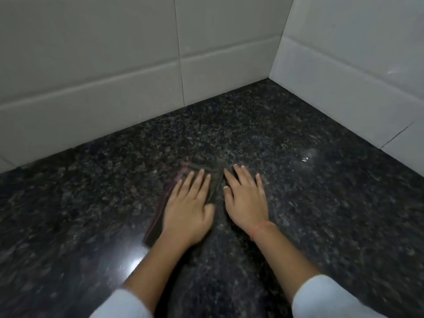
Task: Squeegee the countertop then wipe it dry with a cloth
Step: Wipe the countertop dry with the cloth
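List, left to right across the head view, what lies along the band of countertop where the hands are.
cloth edge → left hand → right hand → small bright glint on the countertop → tiled wall

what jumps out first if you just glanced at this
Two bare hands lie flat side by side mid-frame: the left hand presses a dark cloth, and the right hand lies just beside it. Under them spreads a glossy black speckled countertop, with a bright glare patch near the left forearm. Pale tiled walls meet in a corner at upper right.
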